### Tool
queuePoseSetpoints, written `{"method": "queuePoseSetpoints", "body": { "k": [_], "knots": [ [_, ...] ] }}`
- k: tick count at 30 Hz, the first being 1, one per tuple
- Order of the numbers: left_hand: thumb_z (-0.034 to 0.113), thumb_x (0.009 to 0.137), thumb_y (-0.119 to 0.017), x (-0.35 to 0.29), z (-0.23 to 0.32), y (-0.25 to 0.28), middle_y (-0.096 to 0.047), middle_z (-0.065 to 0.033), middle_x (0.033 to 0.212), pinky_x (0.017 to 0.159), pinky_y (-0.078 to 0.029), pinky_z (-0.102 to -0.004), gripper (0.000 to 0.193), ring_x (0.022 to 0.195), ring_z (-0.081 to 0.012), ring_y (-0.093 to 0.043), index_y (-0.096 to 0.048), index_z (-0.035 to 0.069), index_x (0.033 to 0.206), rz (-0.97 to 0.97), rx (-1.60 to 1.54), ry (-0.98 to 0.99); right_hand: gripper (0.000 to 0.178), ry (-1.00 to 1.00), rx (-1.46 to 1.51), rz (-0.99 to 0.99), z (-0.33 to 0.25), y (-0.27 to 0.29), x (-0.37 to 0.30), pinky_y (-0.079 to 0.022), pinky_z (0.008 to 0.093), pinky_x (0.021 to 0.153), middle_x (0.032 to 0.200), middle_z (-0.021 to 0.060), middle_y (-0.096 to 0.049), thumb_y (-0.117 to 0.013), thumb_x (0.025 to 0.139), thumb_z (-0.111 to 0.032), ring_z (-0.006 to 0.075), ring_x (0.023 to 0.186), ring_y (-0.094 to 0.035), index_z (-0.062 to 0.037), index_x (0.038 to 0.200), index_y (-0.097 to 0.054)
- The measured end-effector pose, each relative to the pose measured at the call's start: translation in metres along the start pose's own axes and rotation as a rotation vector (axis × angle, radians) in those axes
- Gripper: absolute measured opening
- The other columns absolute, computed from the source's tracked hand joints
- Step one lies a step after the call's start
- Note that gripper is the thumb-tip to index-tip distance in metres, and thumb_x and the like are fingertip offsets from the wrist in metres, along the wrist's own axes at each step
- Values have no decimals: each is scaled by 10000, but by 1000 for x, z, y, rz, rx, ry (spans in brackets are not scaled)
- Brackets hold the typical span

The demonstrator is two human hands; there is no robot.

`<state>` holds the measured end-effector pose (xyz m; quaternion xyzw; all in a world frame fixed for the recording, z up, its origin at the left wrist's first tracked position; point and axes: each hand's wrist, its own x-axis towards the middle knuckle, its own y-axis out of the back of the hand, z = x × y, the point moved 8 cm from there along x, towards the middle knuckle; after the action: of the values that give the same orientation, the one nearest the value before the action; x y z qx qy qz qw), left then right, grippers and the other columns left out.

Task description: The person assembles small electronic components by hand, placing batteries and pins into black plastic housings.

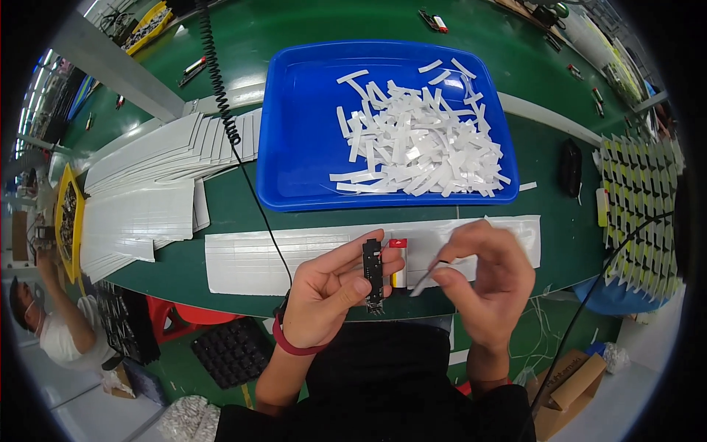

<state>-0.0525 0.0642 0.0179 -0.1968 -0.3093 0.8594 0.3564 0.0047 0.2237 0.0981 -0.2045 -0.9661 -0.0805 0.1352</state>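
My left hand (324, 295), with a red band at its wrist, holds a narrow black circuit board (373, 269) upright between thumb and fingers. Just right of the board, by my fingertips, is a battery cell (398, 264) with a red end and a yellow stripe; whether it is joined to the board I cannot tell. My right hand (492, 283) pinches a small thin strip (423, 284) between thumb and forefinger, close to the cell. Under both hands lies a long white sheet (280, 254). Beyond it stands a blue tray (302, 158) with a heap of white strips (427, 140).
White sheets (140, 210) lie stacked at left, near a yellow bin (70, 221). A coiled black cord (221, 96) hangs in front. At right are a black pouch (569, 168) and a rack of grey-and-yellow pieces (639, 214). Another person (66, 324) works far left.
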Motion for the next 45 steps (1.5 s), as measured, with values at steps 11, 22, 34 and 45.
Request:
{"method": "queuePoseSetpoints", "body": {
  "k": [11,22,34,45],
  "knots": [
    [-26,922,-581,-3,-3,5,-542,-232,1330,942,-526,-336,546,1195,-270,-580,-364,-93,1418,-12,-21,-2,261,-3,-89,-148,5,-33,2,-484,281,731,856,40,-716,-773,729,20,184,844,-586,-57,975,-735],
    [-189,817,-594,-3,1,-3,-489,-214,1384,922,-548,-308,646,1191,-275,-575,-358,-105,1413,-47,44,48,177,38,-213,-209,2,-36,3,-466,299,750,923,71,-688,-775,700,19,197,853,-586,-53,860,-752],
    [-168,845,-587,-5,-1,-9,-535,-212,1329,909,-538,-275,581,1109,-224,-619,-391,-117,1389,-73,94,48,172,-203,-136,-159,15,-35,1,-479,264,768,1058,72,-562,-764,734,3,152,918,-582,-51,896,-744],
    [-44,922,-570,-11,-1,-4,-690,-216,1043,793,-566,-284,329,909,-214,-692,-565,-113,1244,25,74,-17,230,-65,-41,-173,6,-29,-1,-468,281,725,1038,90,-621,-720,786,3,184,864,-607,-38,1013,-706]
  ]
}}
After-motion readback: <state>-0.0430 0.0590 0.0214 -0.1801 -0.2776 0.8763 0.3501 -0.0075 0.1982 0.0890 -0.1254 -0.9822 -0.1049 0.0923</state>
